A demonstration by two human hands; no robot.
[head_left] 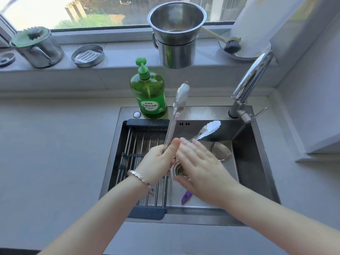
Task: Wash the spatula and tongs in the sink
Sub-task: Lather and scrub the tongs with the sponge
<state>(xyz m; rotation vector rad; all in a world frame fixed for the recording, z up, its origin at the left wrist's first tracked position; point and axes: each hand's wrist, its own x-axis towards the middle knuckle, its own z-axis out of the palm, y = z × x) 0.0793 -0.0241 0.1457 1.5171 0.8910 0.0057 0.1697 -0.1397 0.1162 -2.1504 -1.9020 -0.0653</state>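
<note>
Left hand (159, 162) grips tongs (175, 115) — right hand (200, 168) spread.

The dish soap bottle (149, 96), at 12 o'clock from the sink (257, 162), is clear green, with a green pump and a green label with white characters. The sink itself is dark steel grey. The tongs (174, 116) are shiny silver. The spatula (221, 150) has a silver blade and a purple handle end. The drying rack (147, 123) has black end pieces and silver rods. The countertop (55, 153) is plain pale grey.
</note>
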